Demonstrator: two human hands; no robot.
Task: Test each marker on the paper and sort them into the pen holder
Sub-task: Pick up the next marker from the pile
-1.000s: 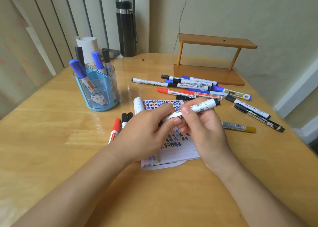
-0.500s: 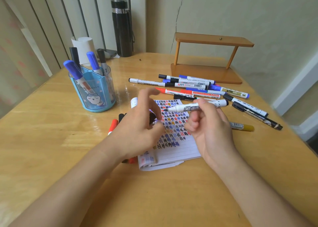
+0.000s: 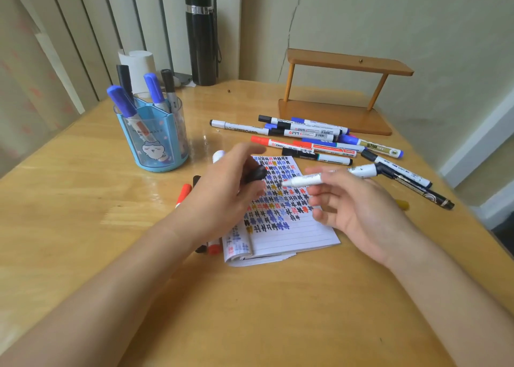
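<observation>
In the middle of the frame the left hand (image 3: 228,191) is holding a black cap (image 3: 259,173) in its curled fingers, above the notepad (image 3: 294,233). Just right of it, the right hand (image 3: 358,208) is gripping a white marker (image 3: 314,179) by the barrel. Its bare tip is pointing left toward the cap, not touching it. Both hands are hiding part of the coloured test marks on the paper.

At the upper left the blue pen holder (image 3: 153,144) is standing with several markers in it. Loose markers (image 3: 306,137) are lying above the notepad, in front of a wooden shelf (image 3: 347,66). A red marker (image 3: 183,194) is lying half under the left hand. A black flask (image 3: 201,36) is standing at the top.
</observation>
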